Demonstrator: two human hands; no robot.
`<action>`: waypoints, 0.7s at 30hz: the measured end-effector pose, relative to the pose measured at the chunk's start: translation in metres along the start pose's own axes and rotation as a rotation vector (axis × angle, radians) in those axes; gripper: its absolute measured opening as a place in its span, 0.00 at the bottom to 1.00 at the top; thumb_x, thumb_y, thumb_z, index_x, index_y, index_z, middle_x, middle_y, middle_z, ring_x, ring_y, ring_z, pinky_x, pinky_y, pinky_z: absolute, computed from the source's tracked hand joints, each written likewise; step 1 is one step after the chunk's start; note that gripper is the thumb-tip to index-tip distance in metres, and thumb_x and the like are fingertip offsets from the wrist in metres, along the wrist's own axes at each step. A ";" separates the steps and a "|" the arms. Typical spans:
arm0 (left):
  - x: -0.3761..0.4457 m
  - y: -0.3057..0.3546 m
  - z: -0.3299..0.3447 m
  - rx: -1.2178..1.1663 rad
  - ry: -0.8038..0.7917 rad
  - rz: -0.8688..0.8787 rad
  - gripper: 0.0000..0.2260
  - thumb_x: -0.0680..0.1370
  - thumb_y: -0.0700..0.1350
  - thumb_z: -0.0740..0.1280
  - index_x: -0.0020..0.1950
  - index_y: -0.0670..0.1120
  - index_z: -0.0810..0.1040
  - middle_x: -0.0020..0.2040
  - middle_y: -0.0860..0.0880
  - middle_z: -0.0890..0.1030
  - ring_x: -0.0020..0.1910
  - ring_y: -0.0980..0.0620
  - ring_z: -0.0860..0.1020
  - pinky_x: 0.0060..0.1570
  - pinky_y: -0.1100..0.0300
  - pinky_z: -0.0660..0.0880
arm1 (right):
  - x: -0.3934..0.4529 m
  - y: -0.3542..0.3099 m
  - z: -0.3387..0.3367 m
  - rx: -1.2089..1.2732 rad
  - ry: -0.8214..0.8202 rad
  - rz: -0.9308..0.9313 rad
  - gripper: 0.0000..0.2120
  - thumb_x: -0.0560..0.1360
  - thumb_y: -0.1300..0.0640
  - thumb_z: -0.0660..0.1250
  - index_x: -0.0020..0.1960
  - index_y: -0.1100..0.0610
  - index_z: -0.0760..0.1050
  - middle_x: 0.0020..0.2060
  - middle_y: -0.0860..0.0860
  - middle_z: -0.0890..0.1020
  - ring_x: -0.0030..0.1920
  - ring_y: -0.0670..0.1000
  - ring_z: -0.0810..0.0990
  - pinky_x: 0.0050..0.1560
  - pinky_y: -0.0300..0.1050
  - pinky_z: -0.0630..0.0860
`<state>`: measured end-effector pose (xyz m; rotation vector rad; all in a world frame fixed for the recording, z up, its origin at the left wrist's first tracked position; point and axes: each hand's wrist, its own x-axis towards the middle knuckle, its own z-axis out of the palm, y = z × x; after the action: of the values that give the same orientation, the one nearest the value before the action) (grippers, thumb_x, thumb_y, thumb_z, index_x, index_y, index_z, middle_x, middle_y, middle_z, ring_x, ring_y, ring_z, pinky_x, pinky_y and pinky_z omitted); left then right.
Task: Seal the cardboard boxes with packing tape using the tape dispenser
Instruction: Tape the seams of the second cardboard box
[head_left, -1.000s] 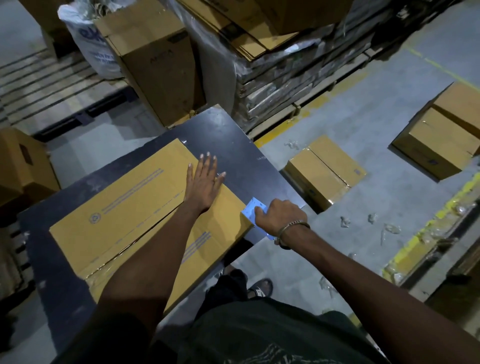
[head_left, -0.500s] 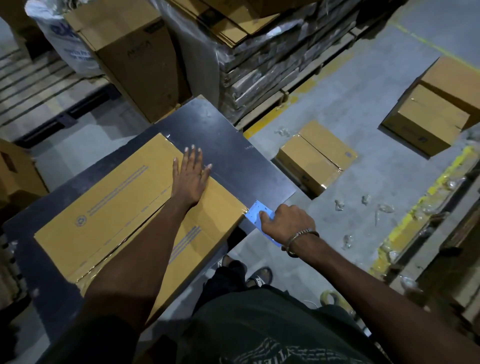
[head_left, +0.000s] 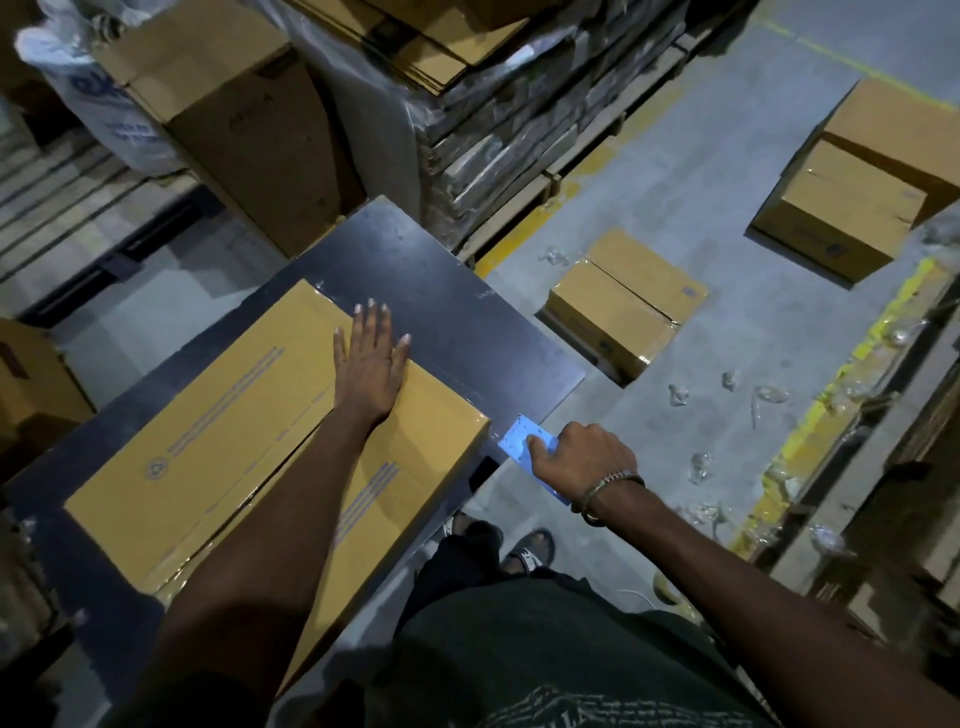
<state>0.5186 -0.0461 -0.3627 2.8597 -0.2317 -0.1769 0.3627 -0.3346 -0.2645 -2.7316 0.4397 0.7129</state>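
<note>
**Tape run reaches the box's end, cut yet to come**

The cardboard box (head_left: 270, 431) lies flat on the dark surface (head_left: 457, 312), and a glossy strip of clear tape shows along its centre seam from the near end towards the far one. The left hand (head_left: 370, 364) presses down on the box top near its far edge, fingers straight and spread, holding nothing. The right hand (head_left: 582, 457) is past the box's right corner, at the edge of the surface, its fingers curled round the blue tape dispenser (head_left: 519, 441); only the blue plate of the tool shows, so I cannot tell whether tape is stretched between it and the box.

By my reckoning this box is nearly sealed: the seam looks covered, and what is left is to bring the tape down the end wall, tear it off and rub it flat. On the floor to the right sit another closed box (head_left: 623, 306) and, further off, a second one (head_left: 841, 213); whether they are taped is unclear. Crumpled bits of clear tape (head_left: 727, 395) litter the concrete.
</note>
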 end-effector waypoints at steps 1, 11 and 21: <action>0.000 0.000 0.000 0.004 0.001 -0.004 0.31 0.88 0.61 0.41 0.87 0.47 0.44 0.87 0.47 0.42 0.85 0.50 0.37 0.82 0.41 0.38 | 0.002 -0.001 0.003 0.009 0.002 0.002 0.28 0.81 0.34 0.56 0.61 0.57 0.79 0.56 0.56 0.82 0.55 0.58 0.81 0.53 0.49 0.76; 0.001 0.007 0.002 0.008 0.022 -0.044 0.29 0.88 0.59 0.43 0.87 0.47 0.45 0.87 0.47 0.44 0.85 0.50 0.38 0.82 0.40 0.41 | 0.011 -0.010 0.038 0.040 0.089 -0.007 0.29 0.81 0.34 0.54 0.55 0.57 0.81 0.51 0.56 0.84 0.52 0.58 0.83 0.45 0.47 0.71; 0.001 0.007 0.002 0.036 0.013 -0.055 0.32 0.86 0.61 0.37 0.87 0.47 0.44 0.87 0.47 0.43 0.85 0.50 0.37 0.83 0.41 0.41 | 0.026 0.002 0.064 0.414 -0.109 0.221 0.31 0.78 0.31 0.59 0.56 0.59 0.80 0.53 0.57 0.83 0.53 0.59 0.82 0.48 0.47 0.75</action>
<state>0.5181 -0.0538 -0.3628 2.9043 -0.1559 -0.1660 0.3565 -0.3198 -0.3319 -2.2685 0.7769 0.7263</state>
